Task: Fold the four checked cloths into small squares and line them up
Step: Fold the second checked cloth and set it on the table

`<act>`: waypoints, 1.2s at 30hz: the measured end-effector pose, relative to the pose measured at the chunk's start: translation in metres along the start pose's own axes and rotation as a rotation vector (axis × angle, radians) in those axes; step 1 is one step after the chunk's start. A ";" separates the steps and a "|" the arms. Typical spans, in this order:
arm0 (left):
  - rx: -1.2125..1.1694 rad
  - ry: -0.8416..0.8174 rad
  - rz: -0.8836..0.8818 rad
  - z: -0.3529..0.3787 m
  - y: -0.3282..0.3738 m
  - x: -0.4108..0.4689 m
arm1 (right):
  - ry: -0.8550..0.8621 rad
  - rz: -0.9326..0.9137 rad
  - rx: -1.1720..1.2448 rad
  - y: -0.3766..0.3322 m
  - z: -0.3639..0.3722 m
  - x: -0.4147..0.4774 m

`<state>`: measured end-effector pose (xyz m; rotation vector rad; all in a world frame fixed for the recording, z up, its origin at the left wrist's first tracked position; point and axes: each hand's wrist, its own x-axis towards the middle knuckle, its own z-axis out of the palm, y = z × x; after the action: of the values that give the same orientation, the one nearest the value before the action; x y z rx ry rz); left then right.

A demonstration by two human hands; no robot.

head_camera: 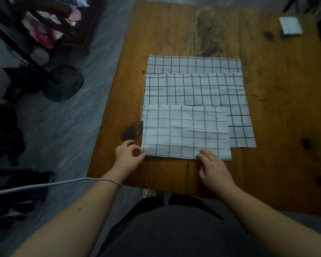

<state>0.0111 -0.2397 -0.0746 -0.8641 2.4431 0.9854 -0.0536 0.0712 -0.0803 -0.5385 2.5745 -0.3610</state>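
**Near edge pinched, long axis running left to right**

The half-folded white black-checked cloth [185, 132] lies at the near side of the brown wooden surface [278, 112], just ahead of both hands. The left hand [128, 156] pinches its near-left corner; the right hand [214, 171] fingers [205, 154] close on the near edge — both equally close. Two unfolded checked cloths [195, 88] lie beneath and beyond. One small folded square [290, 25] sits well apart, far right.

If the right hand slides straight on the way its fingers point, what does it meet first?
The right hand already touches the near edge of the folded cloth, so it would ride onto or push that cloth first. Beyond lies the flat cloth. Whether the fingertips pinch the edge is unclear.
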 end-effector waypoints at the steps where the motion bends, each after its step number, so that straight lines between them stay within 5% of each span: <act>1: 0.039 0.033 -0.017 0.000 0.002 -0.003 | 0.006 -0.002 -0.009 -0.002 0.000 -0.001; 5: 0.257 0.229 0.190 0.010 0.019 -0.024 | -0.002 -0.066 -0.056 -0.014 0.003 -0.006; 10: 0.571 -0.045 0.578 0.062 0.052 -0.049 | -0.083 -0.139 -0.149 -0.028 0.018 -0.007; 16: 0.693 -0.193 0.548 0.104 0.050 -0.048 | -0.141 -0.147 -0.216 -0.028 0.031 -0.008; 30: 0.683 -0.085 0.335 0.066 -0.005 -0.047 | -0.081 0.196 -0.218 0.046 0.009 -0.039; 36: 0.683 -0.112 0.513 0.089 0.042 -0.049 | -0.097 -0.053 -0.210 0.000 0.015 -0.022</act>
<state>0.0290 -0.1322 -0.0893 0.0465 2.6686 0.2558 -0.0285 0.0784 -0.0847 -0.6824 2.5217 -0.0793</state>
